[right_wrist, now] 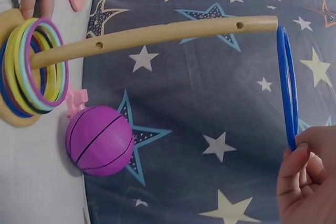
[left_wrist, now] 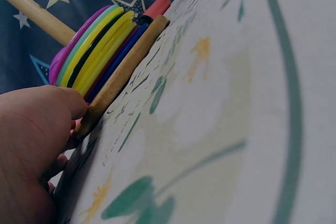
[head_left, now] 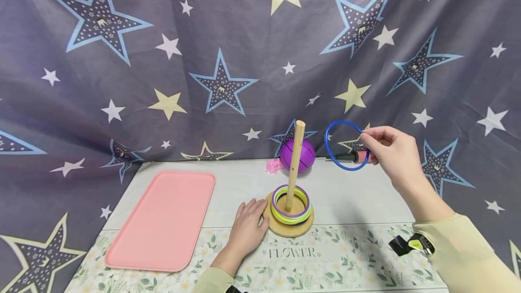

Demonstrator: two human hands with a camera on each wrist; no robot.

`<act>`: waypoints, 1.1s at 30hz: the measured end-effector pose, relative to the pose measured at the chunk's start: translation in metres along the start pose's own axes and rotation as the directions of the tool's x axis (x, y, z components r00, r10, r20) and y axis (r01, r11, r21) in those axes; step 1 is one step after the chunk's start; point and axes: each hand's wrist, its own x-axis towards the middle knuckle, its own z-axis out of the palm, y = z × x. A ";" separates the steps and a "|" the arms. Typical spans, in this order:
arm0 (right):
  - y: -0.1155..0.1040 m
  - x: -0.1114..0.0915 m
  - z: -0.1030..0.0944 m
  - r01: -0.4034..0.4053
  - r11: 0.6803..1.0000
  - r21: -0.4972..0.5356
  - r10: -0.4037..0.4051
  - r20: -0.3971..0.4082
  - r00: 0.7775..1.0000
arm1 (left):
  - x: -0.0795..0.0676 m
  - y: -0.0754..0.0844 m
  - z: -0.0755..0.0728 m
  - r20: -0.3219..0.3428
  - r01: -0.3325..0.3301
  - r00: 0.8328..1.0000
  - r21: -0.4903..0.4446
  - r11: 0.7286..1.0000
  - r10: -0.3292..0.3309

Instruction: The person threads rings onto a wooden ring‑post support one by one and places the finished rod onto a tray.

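Observation:
A blue ring (head_left: pixel 327 141) is pinched at its edge between the thumb and fingers of my right hand (head_left: pixel 392 155), raised right of the wooden peg (head_left: pixel 296 162). In the right wrist view the blue ring (right_wrist: pixel 287 85) appears level with the peg's tip. Around the peg's foot lies a stack of rings (left_wrist: pixel 97 43) in purple, mint, yellow, black and blue, on a round wooden base (head_left: pixel 286 229). My left hand (head_left: pixel 248 227) lies on the table with its fingers stretched forward, at the left edge of the base.
A pink tray (head_left: pixel 163 220) lies at the left of the table. Behind the peg sit a purple ball (head_left: pixel 307 155) and a small pink piece (head_left: pixel 273 165). Farther right lies a black and pink pump-like object (head_left: pixel 358 157) against the star-patterned curtain (head_left: pixel 244 21).

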 end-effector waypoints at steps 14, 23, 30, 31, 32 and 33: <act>-0.024 0.006 0.014 -0.026 0.996 0.084 0.022 0.049 0.999 | 0.000 0.000 0.000 0.002 -0.001 1.000 0.006 1.000 0.001; -0.033 0.011 0.032 0.014 0.997 0.071 -0.017 0.044 0.999 | 0.000 0.000 0.003 -0.002 -0.014 1.000 0.007 1.000 0.014; -0.041 0.013 0.047 0.025 0.996 0.091 -0.032 0.080 0.996 | -0.001 -0.001 0.002 -0.002 -0.009 1.000 0.007 1.000 0.009; -0.041 0.014 0.049 0.026 0.995 0.092 -0.034 0.083 0.996 | -0.001 -0.001 0.002 -0.003 -0.009 1.000 0.005 1.000 0.009; -0.041 0.014 0.051 0.028 0.995 0.097 -0.037 0.085 0.996 | -0.001 -0.001 0.002 -0.003 -0.009 1.000 0.004 1.000 0.009; -0.041 0.015 0.054 0.030 0.994 0.102 -0.039 0.086 0.996 | -0.001 -0.001 0.002 -0.004 -0.009 1.000 0.003 1.000 0.009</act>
